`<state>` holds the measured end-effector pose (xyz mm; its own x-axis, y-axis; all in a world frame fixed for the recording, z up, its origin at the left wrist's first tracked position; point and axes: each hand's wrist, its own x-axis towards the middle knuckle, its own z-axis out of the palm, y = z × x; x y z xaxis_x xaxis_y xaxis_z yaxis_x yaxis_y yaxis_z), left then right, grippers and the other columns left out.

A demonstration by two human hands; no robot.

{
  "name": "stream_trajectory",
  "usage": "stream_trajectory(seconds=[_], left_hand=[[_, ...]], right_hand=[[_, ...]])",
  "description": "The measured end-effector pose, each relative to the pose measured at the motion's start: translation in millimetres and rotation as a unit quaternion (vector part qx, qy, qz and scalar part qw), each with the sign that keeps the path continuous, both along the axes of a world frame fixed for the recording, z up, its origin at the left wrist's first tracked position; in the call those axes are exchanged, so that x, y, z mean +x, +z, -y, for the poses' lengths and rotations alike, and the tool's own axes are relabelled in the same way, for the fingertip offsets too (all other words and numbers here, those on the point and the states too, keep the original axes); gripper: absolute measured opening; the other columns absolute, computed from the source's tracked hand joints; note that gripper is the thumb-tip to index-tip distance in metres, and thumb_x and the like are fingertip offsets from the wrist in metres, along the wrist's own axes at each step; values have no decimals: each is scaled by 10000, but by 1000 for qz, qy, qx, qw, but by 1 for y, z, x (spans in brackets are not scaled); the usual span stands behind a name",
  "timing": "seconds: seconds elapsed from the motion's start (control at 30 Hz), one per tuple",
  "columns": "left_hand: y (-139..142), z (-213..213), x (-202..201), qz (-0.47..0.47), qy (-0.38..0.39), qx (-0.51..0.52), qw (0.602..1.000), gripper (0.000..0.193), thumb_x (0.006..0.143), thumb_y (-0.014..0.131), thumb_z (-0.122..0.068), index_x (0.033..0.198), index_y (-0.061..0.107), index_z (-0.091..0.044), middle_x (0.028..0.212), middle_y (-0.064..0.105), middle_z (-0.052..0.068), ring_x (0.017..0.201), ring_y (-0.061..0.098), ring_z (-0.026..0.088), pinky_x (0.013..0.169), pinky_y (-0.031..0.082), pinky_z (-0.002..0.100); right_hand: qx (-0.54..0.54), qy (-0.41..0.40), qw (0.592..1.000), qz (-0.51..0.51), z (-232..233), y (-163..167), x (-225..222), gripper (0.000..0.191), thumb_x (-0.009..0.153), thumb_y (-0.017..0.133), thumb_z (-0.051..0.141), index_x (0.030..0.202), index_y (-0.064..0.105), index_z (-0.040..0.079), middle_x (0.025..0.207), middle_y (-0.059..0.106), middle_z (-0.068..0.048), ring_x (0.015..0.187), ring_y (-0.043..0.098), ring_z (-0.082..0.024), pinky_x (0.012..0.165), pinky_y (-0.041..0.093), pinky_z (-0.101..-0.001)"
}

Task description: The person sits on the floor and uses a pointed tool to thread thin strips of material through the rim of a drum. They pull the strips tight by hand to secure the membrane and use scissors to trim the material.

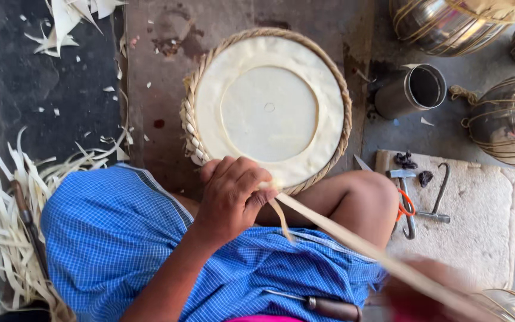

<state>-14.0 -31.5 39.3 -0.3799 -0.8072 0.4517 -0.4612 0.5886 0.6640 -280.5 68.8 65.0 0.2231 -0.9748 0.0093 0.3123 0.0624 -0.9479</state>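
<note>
On the person's lap, propped against the raised knee, lies one round cream-coloured disc (269, 107) with a woven cane rim (195, 128). One left hand (230, 197) rests at the disc's near edge, its fingers curled closed around one long flat cane strip (341, 232) that runs diagonally toward the lower right. One right hand (424, 295) appears there only as a blur; its finger state cannot be told. One wooden-handled tool (329, 308) lies on the blue checked cloth (114, 232). Outward, one stone slab (484, 220) bears one hammer (405, 194), one metal hook (439, 197) and orange-handled scissors (405, 210). One steel cup (412, 90) lies tipped on the concrete floor (156, 71), with three cane-bound metal pots (508, 119) near it. Loose cane shavings (7, 203) lie heaped on the left.
</note>
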Motion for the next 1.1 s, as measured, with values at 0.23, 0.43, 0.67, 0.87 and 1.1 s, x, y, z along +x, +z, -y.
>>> stream_trajectory(seconds=[0.23, 0.43, 0.67, 0.87, 1.1], left_hand=[[6, -5, 2, 14, -31, 9, 999, 347, 831, 664, -143, 1177, 639, -163, 1002, 610, 20, 960, 561, 228, 913, 313, 437], [-12, -17, 2, 119, 5, -84, 989, 350, 837, 742, -196, 1164, 618, -199, 978, 568, -10, 973, 556, 212, 929, 304, 447], [-32, -36, 9, 109, 11, -120, 987, 272, 892, 737, -163, 1136, 619, -183, 993, 577, -46, 969, 564, 181, 959, 324, 420], [-35, -34, 11, 113, 5, -128, 985, 280, 877, 740, -157, 1135, 638, -198, 967, 564, -47, 957, 555, 182, 933, 318, 416], [-41, -21, 10, 90, -14, -209, 974, 217, 940, 684, -185, 1152, 660, -223, 1086, 557, -24, 1035, 529, 200, 976, 333, 480]], right_hand=[[-35, 36, 999, -20, -49, -1, -65, 254, 991, 528, 178, 986, 725, 18, 877, 744, -92, 824, 675, -169, 769, 524, -301], [-217, -14, 838, -500, 22, -11, 7, 230, 948, 609, 221, 1054, 746, 71, 992, 727, -67, 1009, 628, -190, 921, 483, -334], [177, 81, 933, -303, 4, -41, 50, 254, 1010, 559, 241, 985, 704, 34, 654, 611, 17, 573, 534, -64, 530, 464, -226], [260, 16, 961, -93, -32, -65, 48, 251, 1060, 544, 217, 953, 656, 19, 613, 473, 37, 538, 394, -47, 474, 301, -209], [267, -12, 963, 28, -80, -81, -17, 155, 889, 614, 196, 919, 638, 45, 729, 611, -74, 571, 560, -191, 485, 422, -320]])
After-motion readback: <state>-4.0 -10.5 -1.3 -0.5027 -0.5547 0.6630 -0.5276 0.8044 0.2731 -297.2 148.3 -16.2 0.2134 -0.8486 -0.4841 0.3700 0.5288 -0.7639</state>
